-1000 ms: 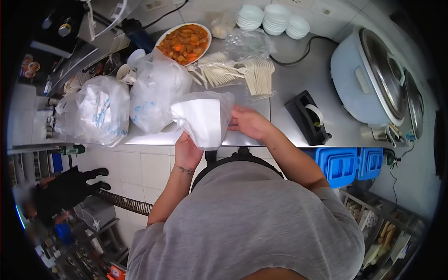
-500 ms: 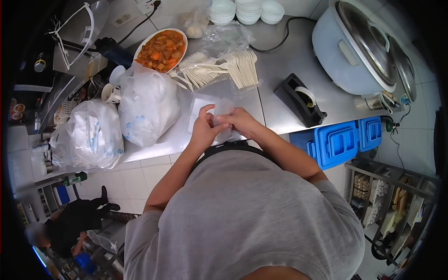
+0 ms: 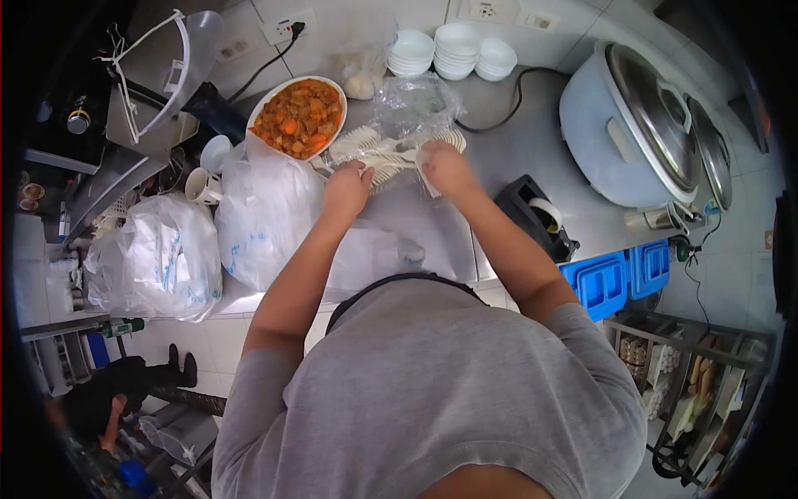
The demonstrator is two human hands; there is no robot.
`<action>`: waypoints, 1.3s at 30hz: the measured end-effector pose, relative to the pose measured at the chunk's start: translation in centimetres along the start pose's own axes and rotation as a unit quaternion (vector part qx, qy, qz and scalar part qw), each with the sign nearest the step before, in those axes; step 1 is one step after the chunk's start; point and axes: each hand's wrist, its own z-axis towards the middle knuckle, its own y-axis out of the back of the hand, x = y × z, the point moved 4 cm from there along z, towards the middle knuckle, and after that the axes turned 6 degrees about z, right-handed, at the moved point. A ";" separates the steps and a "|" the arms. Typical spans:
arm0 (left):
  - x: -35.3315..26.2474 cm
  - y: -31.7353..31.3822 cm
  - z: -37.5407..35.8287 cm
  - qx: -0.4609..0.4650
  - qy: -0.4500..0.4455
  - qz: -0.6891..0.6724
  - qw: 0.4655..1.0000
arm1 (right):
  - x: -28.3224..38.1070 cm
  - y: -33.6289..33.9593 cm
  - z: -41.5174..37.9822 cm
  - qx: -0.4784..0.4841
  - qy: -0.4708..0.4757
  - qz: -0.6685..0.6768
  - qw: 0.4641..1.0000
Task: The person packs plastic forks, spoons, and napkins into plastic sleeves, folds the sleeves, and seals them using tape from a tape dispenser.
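Both hands reach forward to a pile of cream disposable forks (image 3: 389, 169) in clear plastic wrapping on the steel counter. My left hand (image 3: 347, 191) is closed at the pile's near left side, its fingertips pinched against the forks. My right hand (image 3: 449, 169) curls its fingers over the right-hand bundle, partly hiding it. Closer to my body, a thin clear plastic bag (image 3: 374, 254) lies flat near the counter edge. An oval dish of orange-brown stew (image 3: 297, 119) stands just beyond my left hand.
Filled white plastic bags (image 3: 264, 212) stand at the left, with a mug (image 3: 203, 186) behind. At the right are a black tape dispenser (image 3: 532, 218) and a large lidded cooker (image 3: 615, 133). Stacked white bowls (image 3: 455, 50) line the back. A person in dark clothes (image 3: 108, 391) is behind, lower left.
My hands have left the thin clear bag, which now lies on the counter, and have moved forward and apart onto the forks. The view has shifted slightly.
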 end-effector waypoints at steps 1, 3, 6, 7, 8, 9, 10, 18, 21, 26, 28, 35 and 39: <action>-0.1 -0.7 1.4 0.026 0.036 0.056 0.997 | -0.2 -0.6 0.9 0.011 0.016 -0.066 0.998; 0.8 -2.0 3.0 0.037 0.067 0.087 0.993 | -0.1 -1.2 1.7 0.004 0.036 -0.109 0.993; 1.6 -2.5 3.9 0.007 0.051 -0.019 0.998 | -0.1 0.5 2.0 -0.013 0.055 -0.120 0.991; 1.4 -1.5 3.5 0.008 0.048 -0.077 0.996 | -0.3 1.8 1.8 -0.017 0.056 -0.112 0.992; 0.9 0.0 2.5 0.006 0.044 -0.133 0.990 | -0.3 3.4 1.3 -0.053 0.036 -0.051 0.997; 0.7 1.6 1.0 -0.041 0.031 -0.211 0.976 | -0.3 5.3 0.7 -0.090 0.018 0.009 0.996; 0.5 3.1 -0.3 -0.089 0.017 -0.288 0.953 | 0.2 7.3 -0.2 -0.131 -0.007 0.133 0.982; -7.2 5.8 -5.3 0.053 0.121 -0.614 0.778 | 10.5 12.9 -2.3 0.058 -0.160 0.603 0.779; -9.4 4.8 -7.4 0.154 0.128 -0.645 0.738 | 12.5 10.1 -3.8 0.141 -0.191 0.521 0.820; -10.1 5.6 -10.6 0.256 0.144 -0.558 0.776 | 12.4 9.3 -5.7 0.030 0.000 0.301 0.953; -9.3 5.1 -11.0 0.291 0.182 -0.602 0.721 | 12.6 9.3 -6.6 0.036 -0.017 0.325 0.945; -5.6 2.5 -11.0 0.245 0.227 -0.624 0.707 | 15.2 12.5 -11.1 0.119 0.145 0.284 0.940; -5.4 3.4 -11.0 0.189 0.307 -0.606 0.709 | 15.7 13.1 -14.1 0.060 0.279 0.118 0.951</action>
